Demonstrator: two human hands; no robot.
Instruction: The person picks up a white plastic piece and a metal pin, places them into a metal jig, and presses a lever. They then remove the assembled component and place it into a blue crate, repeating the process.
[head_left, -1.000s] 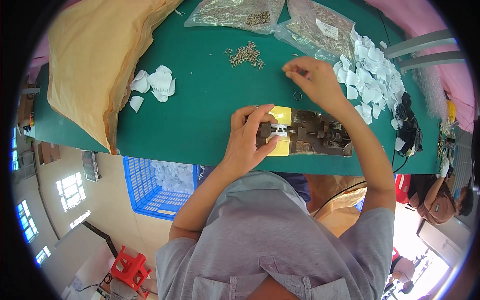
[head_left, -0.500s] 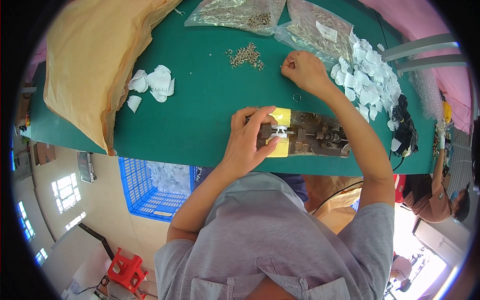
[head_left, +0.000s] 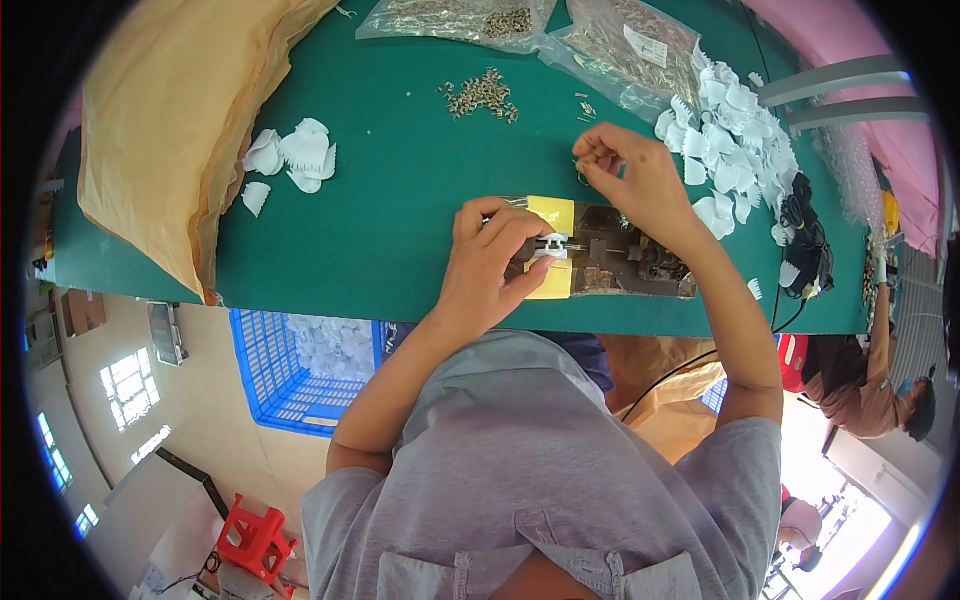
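Note:
My left hand (head_left: 485, 255) rests at the left end of a dark metal jig (head_left: 615, 275) with a yellow-covered section (head_left: 553, 213). Its thumb and fingers close around a small white plastic part (head_left: 552, 246) seated in the jig. Above the jig's right half, my right hand (head_left: 640, 180) is raised with thumb and forefinger pinched; what lies between the tips is too small to make out. Close beyond those fingers lie a few tiny thin metal pins (head_left: 586, 106). A heap of small metal pieces (head_left: 482, 97) sits farther off, left of the right hand.
White toothed plastic pieces pile up (head_left: 735, 140) at the right, with a smaller group (head_left: 303, 155) at the left. Clear bags (head_left: 625, 55) of metal parts lie at the back. A brown paper sack (head_left: 165, 150) and a black cable bundle (head_left: 808, 240) flank the green table (head_left: 390, 220).
My right hand has moved back toward me and nearer the jig, uncovering the thin pins on the table. My left hand stays at the white part. The whole view has shifted slightly.

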